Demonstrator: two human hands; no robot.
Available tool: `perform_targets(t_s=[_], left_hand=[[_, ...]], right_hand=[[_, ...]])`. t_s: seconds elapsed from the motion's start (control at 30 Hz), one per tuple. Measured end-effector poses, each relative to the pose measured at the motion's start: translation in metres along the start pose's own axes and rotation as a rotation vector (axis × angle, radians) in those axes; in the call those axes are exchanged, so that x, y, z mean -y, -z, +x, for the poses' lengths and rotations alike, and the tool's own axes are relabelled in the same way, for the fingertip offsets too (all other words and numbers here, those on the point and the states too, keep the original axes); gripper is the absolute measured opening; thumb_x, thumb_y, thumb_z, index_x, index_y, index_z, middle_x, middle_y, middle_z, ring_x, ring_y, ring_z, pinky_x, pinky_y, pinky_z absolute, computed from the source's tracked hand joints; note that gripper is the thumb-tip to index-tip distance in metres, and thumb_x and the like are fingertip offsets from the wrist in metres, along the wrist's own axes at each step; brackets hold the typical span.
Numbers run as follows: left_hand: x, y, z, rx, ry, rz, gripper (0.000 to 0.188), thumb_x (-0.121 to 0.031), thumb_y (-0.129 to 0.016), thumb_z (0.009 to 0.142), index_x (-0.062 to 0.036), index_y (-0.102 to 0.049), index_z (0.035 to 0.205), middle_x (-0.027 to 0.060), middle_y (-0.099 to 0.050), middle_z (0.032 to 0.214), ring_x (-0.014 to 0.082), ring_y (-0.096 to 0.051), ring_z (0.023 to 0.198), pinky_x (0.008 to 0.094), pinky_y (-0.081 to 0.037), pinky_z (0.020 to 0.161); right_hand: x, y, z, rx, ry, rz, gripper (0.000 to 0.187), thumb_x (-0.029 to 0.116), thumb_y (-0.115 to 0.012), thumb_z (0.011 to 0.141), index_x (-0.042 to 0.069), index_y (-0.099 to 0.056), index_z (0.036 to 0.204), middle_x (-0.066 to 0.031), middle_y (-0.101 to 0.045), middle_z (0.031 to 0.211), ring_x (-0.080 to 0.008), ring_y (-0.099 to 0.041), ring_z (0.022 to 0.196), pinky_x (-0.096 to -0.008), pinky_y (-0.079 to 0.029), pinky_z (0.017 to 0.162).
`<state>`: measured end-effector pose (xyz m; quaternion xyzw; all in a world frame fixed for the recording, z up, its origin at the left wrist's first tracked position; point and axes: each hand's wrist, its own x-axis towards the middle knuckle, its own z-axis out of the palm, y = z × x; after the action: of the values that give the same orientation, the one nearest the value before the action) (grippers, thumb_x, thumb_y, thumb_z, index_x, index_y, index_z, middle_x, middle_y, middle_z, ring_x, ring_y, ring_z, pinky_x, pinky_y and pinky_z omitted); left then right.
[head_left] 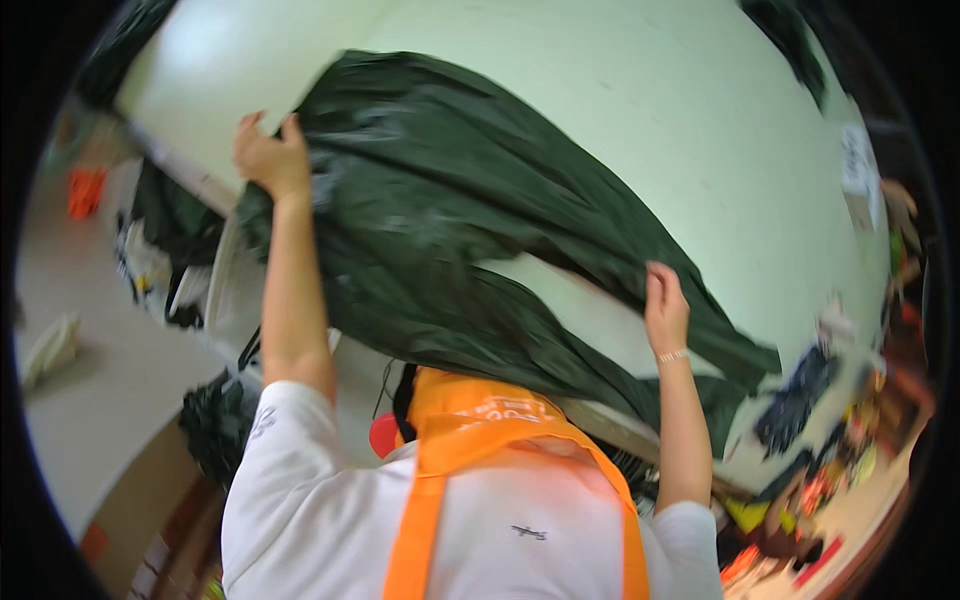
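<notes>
Dark green, shiny waterproof trousers (400,190) lie creased across a pale table. Their waist end is at the left, and the two legs run toward the lower right with a gap between them. My left hand (275,158) is at the waist edge, thumb and fingers apart, the fabric close against its right side. Lower right, my right hand (667,312) has its fingers pressed together at the inner edge of the farther leg. That hand's fingertips are slightly blurred, and its grip on the cloth is partly hidden.
The pale tabletop (600,70) spreads beyond the trousers. Dark bundled garments (215,425) sit at the left, below a grey surface (120,400). A dark plastic bundle (797,400) lies at the table's right, with a white box (859,175) farther up. Another person (785,530) is at the lower right.
</notes>
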<state>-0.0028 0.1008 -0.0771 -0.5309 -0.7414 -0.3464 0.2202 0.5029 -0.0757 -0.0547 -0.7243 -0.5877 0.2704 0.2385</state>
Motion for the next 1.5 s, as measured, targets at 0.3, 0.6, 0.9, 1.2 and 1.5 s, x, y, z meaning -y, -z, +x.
perform_targets(t_s=[0.3,0.6,0.9,1.2,1.5], left_hand=[[-0.187,0.083,-0.169,0.908,-0.45,-0.208,0.089,-0.042,-0.074,0.069,-0.0144,-0.03,0.141,0.0124,-0.027,0.147,0.0334,-0.027,0.135,0.0578,-0.02,0.105],[-0.133,0.033,-0.169,0.94,-0.482,-0.172,0.082,-0.04,-0.069,0.075,-0.0167,-0.029,0.143,0.0064,-0.026,0.149,0.0301,-0.023,0.137,0.0599,-0.022,0.103],[-0.125,0.015,-0.156,1.05,-0.484,-0.263,0.081,-0.033,-0.073,0.071,-0.0128,-0.035,0.141,0.0146,-0.029,0.147,0.0344,-0.028,0.134,0.0412,-0.028,0.106],[-0.152,0.025,-0.121,1.259,-0.546,-0.151,0.108,-0.017,-0.075,0.05,-0.0149,-0.023,0.145,0.0174,-0.025,0.148,0.0351,-0.029,0.133,0.0404,-0.031,0.106],[-0.147,0.03,-0.125,1.262,-0.609,-0.126,0.098,-0.009,-0.066,0.057,-0.0181,-0.022,0.145,0.0126,-0.021,0.15,0.0318,-0.028,0.135,0.0376,-0.036,0.103]], right_hand=[[-0.145,0.05,-0.079,-0.239,-0.331,-0.618,0.058,0.037,-0.041,0.095,0.013,-0.025,0.144,-0.0175,-0.021,0.149,-0.0361,-0.017,0.138,-0.0526,-0.015,0.109],[-0.319,0.201,-0.143,-0.796,-0.677,-0.459,0.04,0.028,-0.058,0.087,-0.001,-0.056,0.115,-0.0204,-0.059,0.114,-0.0322,-0.056,0.103,-0.0383,-0.043,0.09],[-0.326,0.283,-0.05,-0.243,-0.474,-0.23,0.042,0.04,-0.062,0.082,0.0,-0.06,0.093,-0.0201,-0.064,0.085,-0.0333,-0.061,0.081,-0.0401,-0.046,0.072],[-0.279,0.356,-0.056,-0.445,-0.18,-0.467,0.033,0.033,-0.061,0.086,0.0,-0.064,0.086,-0.0171,-0.065,0.078,-0.0264,-0.061,0.068,-0.0341,-0.046,0.064],[-0.236,0.428,-0.07,-0.352,0.09,0.822,0.024,0.014,-0.052,0.091,0.001,-0.06,0.11,-0.0043,-0.058,0.085,-0.0128,-0.052,0.071,-0.0256,-0.042,0.066]])
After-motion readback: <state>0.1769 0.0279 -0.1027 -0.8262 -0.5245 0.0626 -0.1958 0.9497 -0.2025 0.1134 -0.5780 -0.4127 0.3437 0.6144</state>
